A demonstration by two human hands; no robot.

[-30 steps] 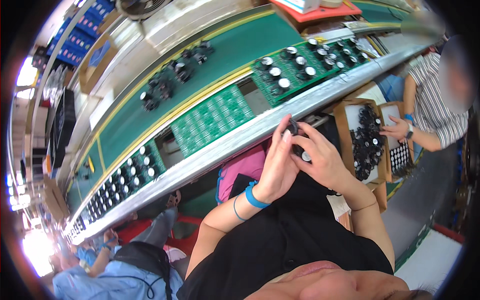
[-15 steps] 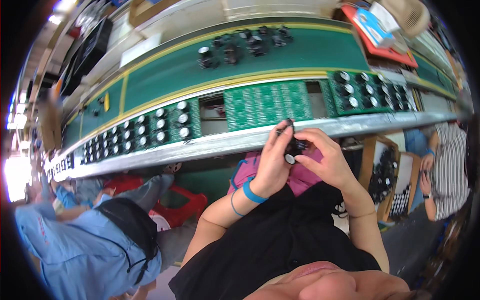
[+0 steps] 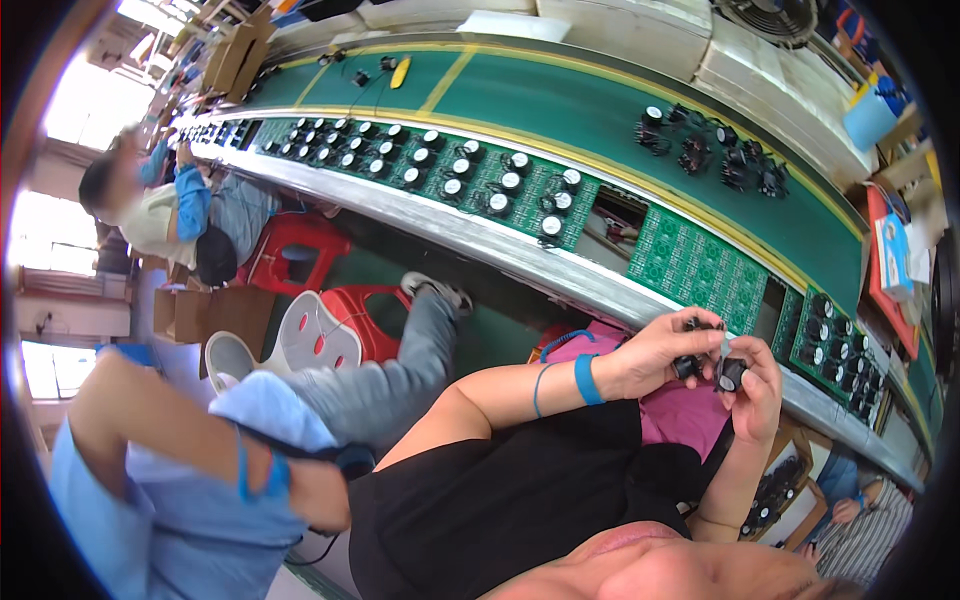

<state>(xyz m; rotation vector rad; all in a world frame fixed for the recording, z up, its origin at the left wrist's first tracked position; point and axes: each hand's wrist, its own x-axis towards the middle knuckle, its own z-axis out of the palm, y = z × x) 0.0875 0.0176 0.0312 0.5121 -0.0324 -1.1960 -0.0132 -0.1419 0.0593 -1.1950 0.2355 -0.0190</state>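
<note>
My left hand (image 3: 650,352), with a blue band on its wrist, pinches a small black cylindrical component (image 3: 686,366). My right hand (image 3: 760,395) meets it fingertip to fingertip and holds a second black component (image 3: 731,373). Both hands hover over a pink bag (image 3: 690,412) on my lap, just short of the metal edge of the conveyor. Straight beyond them a bare green circuit board (image 3: 700,265) lies on the line. Boards filled with black white-topped cylinders lie to the left (image 3: 480,175) and to the right (image 3: 835,340) of it.
A green conveyor belt (image 3: 600,95) carries loose black parts (image 3: 710,145). A person in light blue (image 3: 180,470) sits close on my left, by red and white stools (image 3: 310,330). Another person (image 3: 170,215) works farther left. A cardboard box of black parts (image 3: 775,490) and a striped sleeve (image 3: 865,540) show at lower right.
The view has swung left, bringing the neighbour and the stools into the picture. My hands stay together holding the black components, now lower right in view.
</note>
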